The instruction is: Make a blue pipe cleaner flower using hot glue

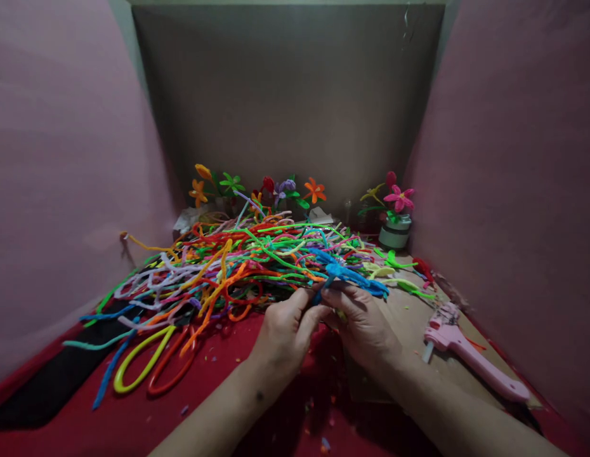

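Observation:
Close together at the middle of the view, my left hand (290, 320) and my right hand (364, 317) are both closed on a blue pipe-cleaner flower (340, 271). Its fuzzy petals spread above my fingertips, and the lower end is pinched between my thumbs and fingers. Parts of the stem are hidden by the fingers. Just beyond my hands lies a big tangled heap of colourful pipe cleaners (257, 254), in orange, green, lilac, red and other colours.
A pink glue gun (471, 355) lies on a cardboard sheet (413, 317) at the right. Scissors with yellow and red handles (145, 362) rest at the left on the red cloth (219, 387). Finished pipe-cleaner flowers (398, 198) and a small pot (394, 232) stand at the back.

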`<state>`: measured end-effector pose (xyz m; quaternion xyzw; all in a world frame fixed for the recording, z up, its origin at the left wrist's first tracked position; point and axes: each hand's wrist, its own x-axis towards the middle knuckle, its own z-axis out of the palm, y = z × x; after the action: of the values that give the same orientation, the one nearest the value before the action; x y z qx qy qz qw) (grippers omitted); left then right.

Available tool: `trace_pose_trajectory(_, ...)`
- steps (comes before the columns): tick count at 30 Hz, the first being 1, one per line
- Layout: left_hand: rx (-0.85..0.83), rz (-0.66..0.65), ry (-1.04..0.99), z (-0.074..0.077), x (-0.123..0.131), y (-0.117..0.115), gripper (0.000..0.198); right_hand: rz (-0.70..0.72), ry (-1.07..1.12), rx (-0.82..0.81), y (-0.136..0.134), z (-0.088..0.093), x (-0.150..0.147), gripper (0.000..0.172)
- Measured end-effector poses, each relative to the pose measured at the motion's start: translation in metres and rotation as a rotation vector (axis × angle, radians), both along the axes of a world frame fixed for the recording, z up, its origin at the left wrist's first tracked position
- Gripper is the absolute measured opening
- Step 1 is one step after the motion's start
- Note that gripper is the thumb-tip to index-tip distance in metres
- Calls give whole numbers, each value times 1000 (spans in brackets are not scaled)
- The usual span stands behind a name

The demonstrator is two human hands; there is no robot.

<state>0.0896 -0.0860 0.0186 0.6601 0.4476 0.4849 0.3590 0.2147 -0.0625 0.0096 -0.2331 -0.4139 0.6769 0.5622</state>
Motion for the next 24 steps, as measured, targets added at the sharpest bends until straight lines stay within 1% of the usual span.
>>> trace_pose_trajectory(1,123,66,100,-2,0,0,12,-15,-15,20,-1,0,-1,15)
trace_pose_trajectory(2,202,102,163,-3,-1,-1,11,-20,-29,43,-2,0,-1,17)
trace_pose_trajectory(3,229,113,189,-4,-1,-1,12,-20,-44,67,-3,-1,-1,18)
trace_pose_trajectory(4,204,106,179,-3,-1,0,14,-15,-58,87,-3,-1,-1,18)
trace_pose_trajectory(5,136,85,138,-2,-2,0,18,-7,-71,104,-4,-1,-1,19)
trace_pose_trajectory(8,-142,-38,-85,5,-2,0,26,25,-100,147,-5,-1,0,19)
trace_pose_trajectory(10,-283,-119,-232,10,-2,-1,25,33,-102,162,-5,-1,1,17)
trace_pose_trajectory(12,-378,-170,-357,13,-2,-1,20,17,-83,155,-4,-2,2,11)
trace_pose_trajectory(14,-437,-216,-457,14,-2,-2,15,-8,-63,135,-3,-4,2,5)
trace_pose_trajectory(15,-455,-242,-501,14,-2,-2,14,-9,-60,120,-2,-5,2,5)
trace_pose_trajectory(18,-494,-329,-602,12,-3,0,15,26,-49,71,-1,-7,3,7)
trace_pose_trajectory(20,-525,-368,-643,12,-4,1,14,50,-33,45,-1,-6,4,5)
trace_pose_trajectory(24,-542,-361,-646,11,-5,3,14,36,-1,25,-3,-2,3,8)
